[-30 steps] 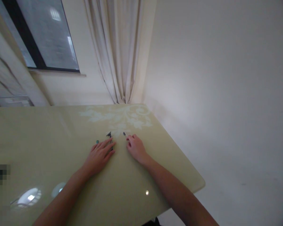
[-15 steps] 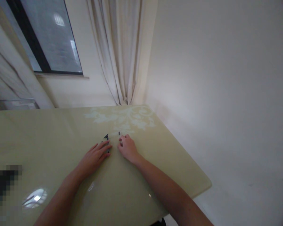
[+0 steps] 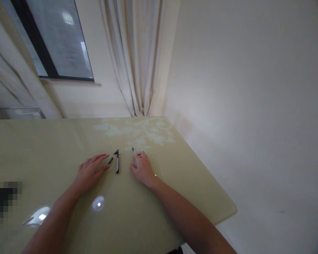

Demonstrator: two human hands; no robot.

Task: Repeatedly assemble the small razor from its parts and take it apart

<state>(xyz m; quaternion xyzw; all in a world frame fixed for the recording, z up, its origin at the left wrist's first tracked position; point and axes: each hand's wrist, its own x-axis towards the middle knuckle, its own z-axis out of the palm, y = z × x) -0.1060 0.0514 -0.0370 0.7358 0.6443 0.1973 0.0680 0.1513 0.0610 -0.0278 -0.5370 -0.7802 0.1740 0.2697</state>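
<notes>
A disposable-style razor (image 3: 117,164) with a dark head lies on the table between my two hands, its head pointing away from me. My left hand (image 3: 91,173) rests to the left of it, fingers spread. By its thumb and index fingertips sits a small dark flat piece (image 3: 110,161), too small to name; I cannot tell if the thumb touches it. Over on the right, my right hand (image 3: 143,168) is closed around a slender pale stick with a dark tip (image 3: 133,150). The tip sticks out past the fingers, and the hand covers much of the rest.
The glossy yellow-green table (image 3: 148,218) has a pale floral pattern near its far corner. A wall (image 3: 241,106) runs along the right side. Behind stand a curtain (image 3: 135,53) and a window (image 3: 63,42). A pixelated dark object (image 3: 2,201) is at the left edge.
My left hand has drawn back to the left off the razor, which is now uncovered, along with the small dark piece. My right hand has stayed almost in place.
</notes>
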